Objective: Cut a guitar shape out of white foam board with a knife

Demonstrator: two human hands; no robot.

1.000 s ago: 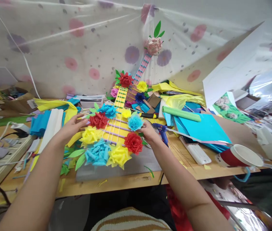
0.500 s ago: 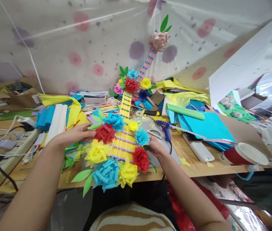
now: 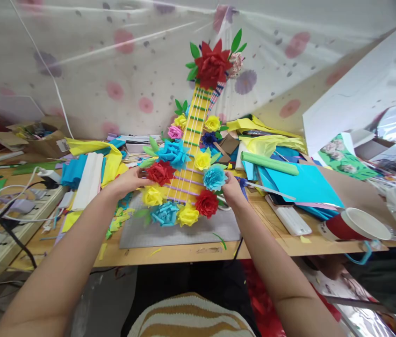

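1. The left hand (image 3: 131, 181) gripped the flowered guitar's left edge, fingertips partly hidden.
2. The flowered guitar (image 3: 184, 181) stood tilted, neck far, over the grey mat (image 3: 180, 234).
3. The right hand (image 3: 232, 188) gripped its right edge.
4. Near right sat a cup (image 3: 354, 227).

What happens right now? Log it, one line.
left hand: holding yellow guitar, left edge | right hand: holding its right edge | guitar: flower-trimmed, head up, over grey mat | cup: far right

Pale plastic sheeting (image 3: 89, 56) with pink and purple flowers hangs behind a cluttered wooden table (image 3: 183, 258).
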